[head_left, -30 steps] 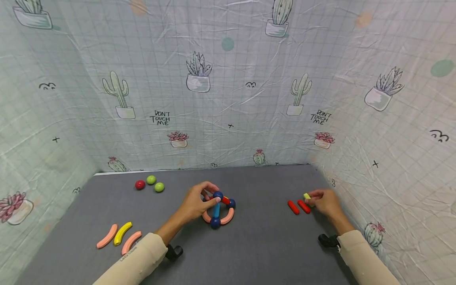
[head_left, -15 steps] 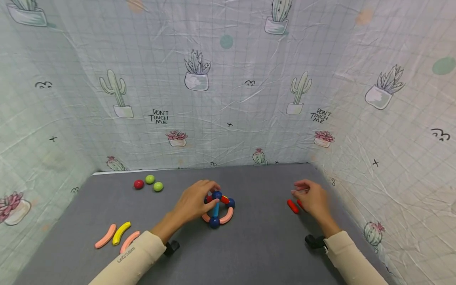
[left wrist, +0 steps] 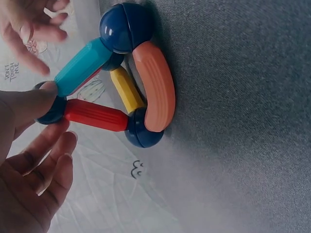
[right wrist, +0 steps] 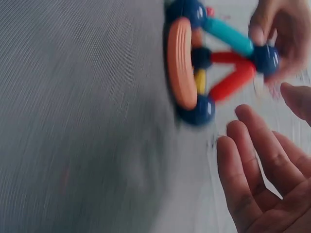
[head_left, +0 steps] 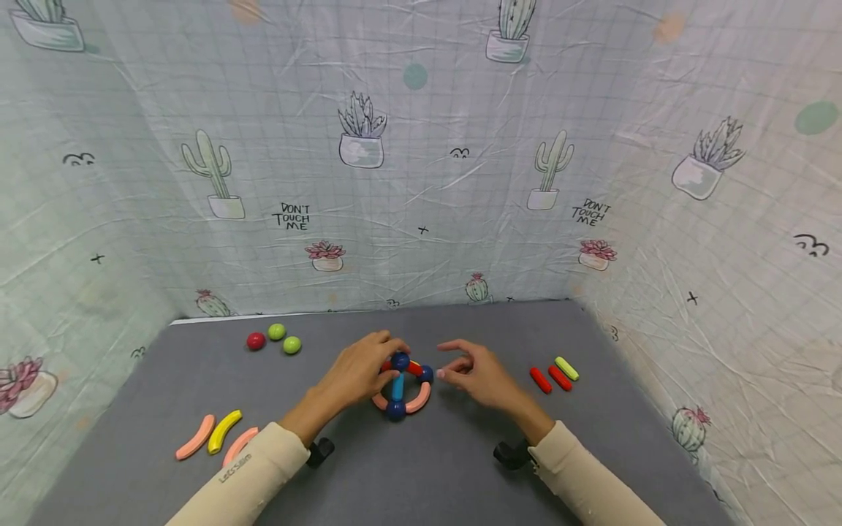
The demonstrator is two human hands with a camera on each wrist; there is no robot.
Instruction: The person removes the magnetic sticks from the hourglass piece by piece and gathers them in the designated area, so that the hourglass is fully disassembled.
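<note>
A small pyramid of magnetic rods and balls stands mid-table in the head view. Dark blue balls join its pink curved rods (head_left: pixel 418 399), a teal rod (left wrist: pixel 82 65), red rods (left wrist: pixel 97 115) and a yellow rod (left wrist: pixel 127 91). My left hand (head_left: pixel 358 369) pinches the top blue ball (head_left: pixel 400 361) between thumb and fingers. Just right of the pyramid is my right hand (head_left: pixel 483 376), its fingers spread apart and nothing between them. The right wrist view has that hand (right wrist: pixel 272 179) beside the pyramid's red rod (right wrist: pixel 233 83).
Two red rods (head_left: pixel 541 380) and a yellow-green rod (head_left: pixel 566 368) lie at the right. A red ball (head_left: pixel 256 341) and green balls (head_left: pixel 291 345) sit back left. Nearer are a yellow curved rod (head_left: pixel 225 431) and pink ones (head_left: pixel 195 437), one partly behind the left sleeve. Printed cloth walls surround the table.
My right hand has let go of the yellow-green rod beside the red ones and moved left to the pyramid. My left hand keeps hold of the top ball.
</note>
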